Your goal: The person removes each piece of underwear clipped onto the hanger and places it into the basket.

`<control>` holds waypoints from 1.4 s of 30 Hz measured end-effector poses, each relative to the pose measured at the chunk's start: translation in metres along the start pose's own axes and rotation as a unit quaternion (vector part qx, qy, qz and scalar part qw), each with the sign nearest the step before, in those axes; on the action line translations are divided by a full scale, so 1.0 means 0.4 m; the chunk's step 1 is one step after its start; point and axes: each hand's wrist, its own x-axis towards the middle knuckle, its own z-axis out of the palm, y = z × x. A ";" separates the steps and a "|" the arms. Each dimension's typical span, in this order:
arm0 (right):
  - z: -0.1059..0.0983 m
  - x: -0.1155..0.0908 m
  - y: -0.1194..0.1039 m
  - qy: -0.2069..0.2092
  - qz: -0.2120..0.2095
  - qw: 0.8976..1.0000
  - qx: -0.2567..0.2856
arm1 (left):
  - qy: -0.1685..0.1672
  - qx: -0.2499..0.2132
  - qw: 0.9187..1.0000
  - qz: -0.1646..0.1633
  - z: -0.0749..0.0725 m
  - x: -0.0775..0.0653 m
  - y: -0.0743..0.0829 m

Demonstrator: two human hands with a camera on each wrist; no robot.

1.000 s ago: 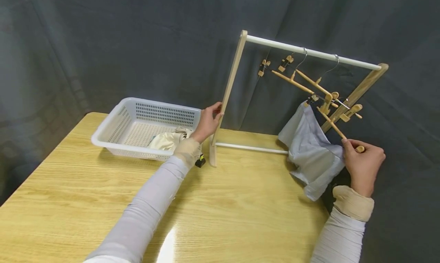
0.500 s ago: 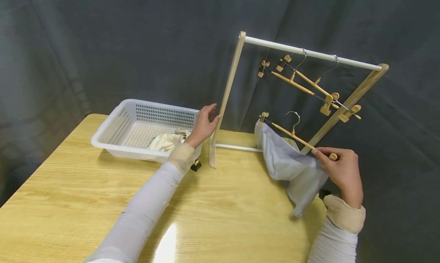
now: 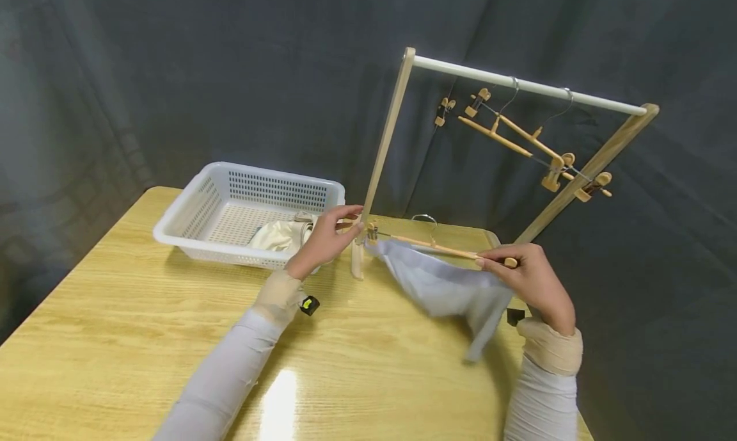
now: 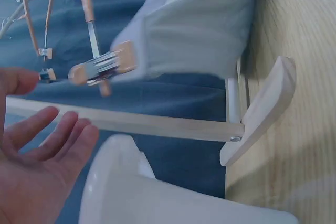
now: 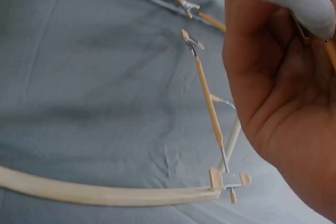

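Observation:
My right hand (image 3: 532, 281) grips the right end of a wooden clip hanger (image 3: 414, 241) low above the table. A light blue-grey garment (image 3: 443, 287) hangs from it, its left corner held in the hanger's clip (image 4: 105, 67). The hanger's metal hook points up and is off the rail. My left hand (image 3: 327, 241) is beside that clip, near the rack's left upright (image 3: 387, 140). In the left wrist view, its fingers are spread loosely with nothing between them. The right fingertips are partly hidden by cloth in the right wrist view.
Two bare clip hangers, a front one (image 3: 494, 136) and a back one (image 3: 532, 141), hang from the rack's white rail (image 3: 460, 72). At the left stands a white plastic basket (image 3: 167, 233) with cream cloth (image 3: 276, 236) inside. A dark curtain (image 3: 259, 76) backs the wooden table (image 3: 144, 338).
My right hand has carried the hanger and garment down and left, away from the hanging hangers. My left hand has let go of the upright and moved lower, towards the clip.

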 end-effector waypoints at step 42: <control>0.127 0.155 -0.144 0.058 -0.096 0.980 0.163 | 0.051 -0.009 0.998 -0.030 -0.261 -0.112 0.144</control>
